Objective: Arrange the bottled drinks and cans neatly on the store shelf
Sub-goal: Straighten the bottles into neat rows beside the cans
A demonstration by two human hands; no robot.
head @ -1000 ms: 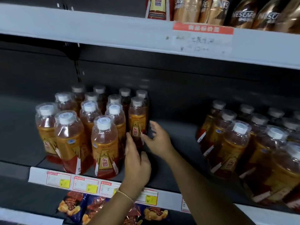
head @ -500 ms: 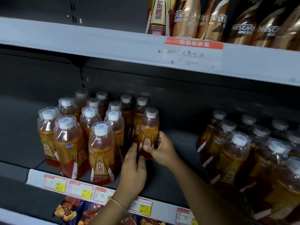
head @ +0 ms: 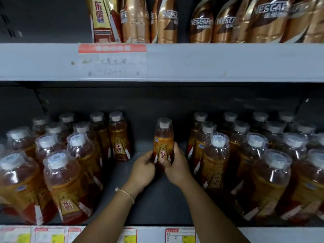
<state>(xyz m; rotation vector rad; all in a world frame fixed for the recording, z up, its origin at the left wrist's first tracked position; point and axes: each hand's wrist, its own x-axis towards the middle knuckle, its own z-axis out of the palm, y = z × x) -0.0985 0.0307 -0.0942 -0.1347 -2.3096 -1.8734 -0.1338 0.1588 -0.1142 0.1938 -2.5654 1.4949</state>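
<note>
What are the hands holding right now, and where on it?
Both hands hold one amber drink bottle by its lower labelled body: left hand on its left side, right hand on its right. The cap end is free.

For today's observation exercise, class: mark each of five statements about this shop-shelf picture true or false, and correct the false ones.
1. Both hands hold one bottle. True: the left hand and the right hand grip the held bottle low down.
2. The held bottle lies on its side. False: it stands upright.
3. The held bottle sits in the gap between two groups of bottles. True: the left group and the right group flank it.
4. The upper shelf is bare. False: Nescafe bottles stand on it.
5. A bracelet is on the right wrist. False: the bracelet is on the left wrist.
</note>
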